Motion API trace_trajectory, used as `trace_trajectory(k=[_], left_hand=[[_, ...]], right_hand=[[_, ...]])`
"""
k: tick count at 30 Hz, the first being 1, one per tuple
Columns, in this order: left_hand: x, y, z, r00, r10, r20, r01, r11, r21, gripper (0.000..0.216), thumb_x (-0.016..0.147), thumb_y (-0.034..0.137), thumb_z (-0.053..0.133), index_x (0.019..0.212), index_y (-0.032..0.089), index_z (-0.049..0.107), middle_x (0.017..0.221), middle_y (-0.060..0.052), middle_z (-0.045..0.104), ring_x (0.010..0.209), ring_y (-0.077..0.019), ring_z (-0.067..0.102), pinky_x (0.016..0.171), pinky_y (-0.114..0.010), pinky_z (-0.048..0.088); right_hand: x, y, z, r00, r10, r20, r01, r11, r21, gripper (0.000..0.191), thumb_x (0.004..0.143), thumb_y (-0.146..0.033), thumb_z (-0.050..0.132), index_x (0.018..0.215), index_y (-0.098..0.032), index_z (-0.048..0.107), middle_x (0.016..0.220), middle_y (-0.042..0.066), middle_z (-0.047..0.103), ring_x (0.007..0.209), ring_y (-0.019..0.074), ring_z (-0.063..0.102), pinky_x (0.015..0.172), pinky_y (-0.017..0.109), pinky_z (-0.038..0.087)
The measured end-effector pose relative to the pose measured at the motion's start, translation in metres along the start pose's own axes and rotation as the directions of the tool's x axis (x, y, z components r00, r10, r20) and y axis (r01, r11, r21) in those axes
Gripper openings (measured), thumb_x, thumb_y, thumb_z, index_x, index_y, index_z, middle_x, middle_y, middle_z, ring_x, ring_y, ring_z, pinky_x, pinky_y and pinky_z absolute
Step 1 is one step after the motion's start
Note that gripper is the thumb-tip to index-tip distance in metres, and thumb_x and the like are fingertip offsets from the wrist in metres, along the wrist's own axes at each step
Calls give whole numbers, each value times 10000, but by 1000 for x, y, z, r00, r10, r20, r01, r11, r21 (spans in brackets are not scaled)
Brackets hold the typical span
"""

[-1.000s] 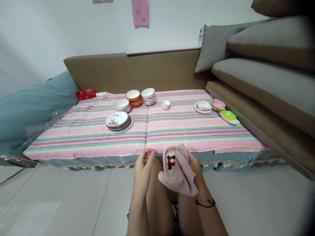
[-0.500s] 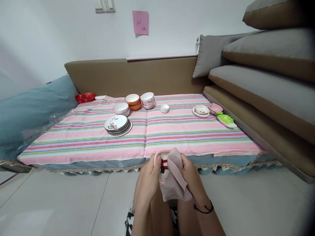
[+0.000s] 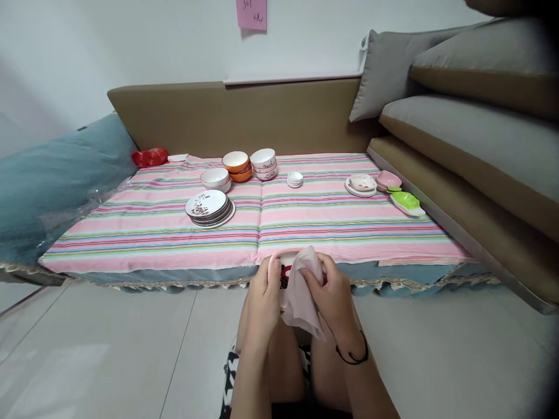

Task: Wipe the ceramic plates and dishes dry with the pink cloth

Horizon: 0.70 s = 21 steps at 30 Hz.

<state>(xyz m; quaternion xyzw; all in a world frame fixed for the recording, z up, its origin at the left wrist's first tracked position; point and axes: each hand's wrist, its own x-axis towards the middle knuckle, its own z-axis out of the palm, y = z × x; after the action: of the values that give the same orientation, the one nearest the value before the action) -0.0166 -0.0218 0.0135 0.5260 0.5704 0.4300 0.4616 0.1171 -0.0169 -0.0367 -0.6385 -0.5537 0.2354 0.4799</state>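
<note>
My left hand [image 3: 266,291] grips the left rim of a white dish [image 3: 283,298] with a pink edge and a red and black picture inside. The dish is tilted towards me above my knees. A pale pink cloth [image 3: 301,299] lies over its right half. My right hand [image 3: 328,288] is closed on the cloth, with the thumb pressing it against the inside of the dish. The dish's right edge is hidden behind cloth and fingers.
On the striped cover [image 3: 301,224] stand stacked plates [image 3: 207,205], white bowls [image 3: 263,158], orange bowls [image 3: 236,161] and small white dishes [image 3: 295,178]. Further right are a patterned bowl [image 3: 363,183] on plates, pink bowls [image 3: 388,179] and a green dish [image 3: 407,201]. Cushions [image 3: 471,125] are piled at the right.
The right hand has shifted over the dish, its thumb now showing on top of the cloth. The cloth's folded flap has flattened. My view has tilted down slightly.
</note>
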Motion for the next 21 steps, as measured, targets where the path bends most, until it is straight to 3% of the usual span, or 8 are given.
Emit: trace_trajectory(k=[2,4,8,13,15,18,21], left_hand=[[2,-5,-3,996,-9,87,7,1000,23,413,908,507,365,1071,229,623,844,-28,608,760,-172,549,498,-201,425],[5,-11,-4,990,18,142,-23,999,34,393,905,501,384,1006,213,632,813,-21,601,743,-164,538,543,-212,429],[7,-19,-4,990,46,133,-45,999,-8,383,915,489,379,930,191,620,788,-8,587,710,-147,531,609,-229,428],[4,-16,-4,999,6,48,-4,999,-40,399,919,514,345,1027,226,599,776,-1,580,702,-156,538,566,-229,426],[4,-11,-6,993,34,109,-34,999,-1,382,924,491,354,1060,237,605,821,-4,601,752,-163,552,625,-239,444],[3,-6,-9,968,99,232,-115,992,57,349,938,435,366,1088,250,620,946,-12,635,879,-175,566,763,-259,438],[4,-9,-9,971,92,222,-101,994,30,359,936,441,370,1055,226,631,968,-25,644,891,-184,572,769,-267,437]], right_hand=[[0,5,-2,999,27,-27,-29,996,-79,268,799,-425,570,679,-192,517,555,-44,483,518,109,419,502,219,319],[0,10,-4,999,25,-31,-28,992,-124,422,810,-456,545,555,-191,340,479,-64,325,476,86,292,469,222,234],[0,10,-8,999,-37,10,38,993,-110,393,877,-391,435,578,-192,276,489,-68,255,480,83,228,476,238,181],[0,3,-6,995,-38,97,46,996,-73,243,874,-381,469,718,-195,461,558,-63,395,518,93,318,510,224,246],[0,6,-5,995,7,99,-1,998,-60,226,825,-373,544,708,-197,462,569,-63,413,533,93,330,508,219,248],[-1,13,-5,996,41,84,-35,997,-72,328,804,-339,544,601,-195,330,523,-70,302,521,88,253,488,225,203],[-1,16,-8,995,13,96,-8,998,-55,312,836,-309,469,598,-195,301,522,-67,256,523,90,222,482,230,183]])
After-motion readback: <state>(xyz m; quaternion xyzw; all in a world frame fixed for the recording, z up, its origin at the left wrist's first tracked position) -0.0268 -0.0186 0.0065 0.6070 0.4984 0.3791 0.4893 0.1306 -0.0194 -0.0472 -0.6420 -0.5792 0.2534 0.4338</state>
